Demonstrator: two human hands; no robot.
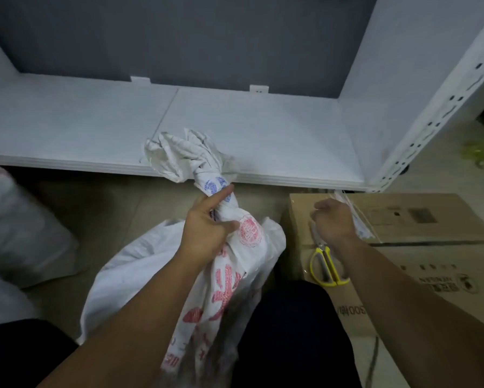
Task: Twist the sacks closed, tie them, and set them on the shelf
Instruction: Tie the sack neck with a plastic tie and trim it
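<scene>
Left hand (207,233) clenches twisted woven sack (250,233) neck; right hand (333,219) curled over thin strings (361,229) on box (420,247), grasp unclear.

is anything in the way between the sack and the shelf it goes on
Nothing visible. The shelf lies straight beyond the sack, whose twisted neck the left hand grips. The box and scissors sit off to the right.

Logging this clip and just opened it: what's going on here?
A person works in front of a white shelf. The left grip holds the twisted neck of a white sack, which is not yet tied and not on the shelf. The right grip is at a bundle of string on a cardboard box, near yellow scissors.
</scene>
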